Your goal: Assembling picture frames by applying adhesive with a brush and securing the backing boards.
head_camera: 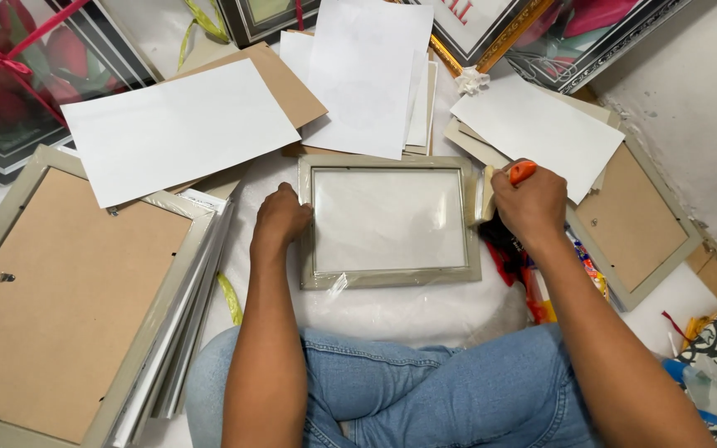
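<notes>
Head camera looks straight down at someone sitting cross-legged on the floor in blue jeans (425, 390), with a small grey picture frame (389, 222) lying flat right in front of the knees on a sheet of clear plastic wrap (425, 307). Left hand (280, 217) sits on the frame's left edge, fingers curled down onto the rail, looks like it's just pinning the frame so it doesn't slide. Right hand (533, 203) is at the frame's right edge, closed tight around an orange-handled tool (522, 171); only the orange end pokes out past the knuckles, so I can't tell what kind of blade or tip it has. A pale strip (486, 192) stands up against that same edge beside the fist, maybe a bit of wrap or backing, hard to say. The frame's middle is a light, slightly glossy panel, so it's lying so the pane is reachable. Everything else is fanned out within arm's reach: a stack of bigger grey frames (85, 299) face down at the left with brown backing boards showing, loose white sheets (180, 124) along the top, another face-down frame (636, 220) at the right under more white sheets (541, 133), and wrapped frames with red flower prints (18, 66) in the top left corner. Some colourful wrappers (533, 282) lie under the right forearm.
</notes>
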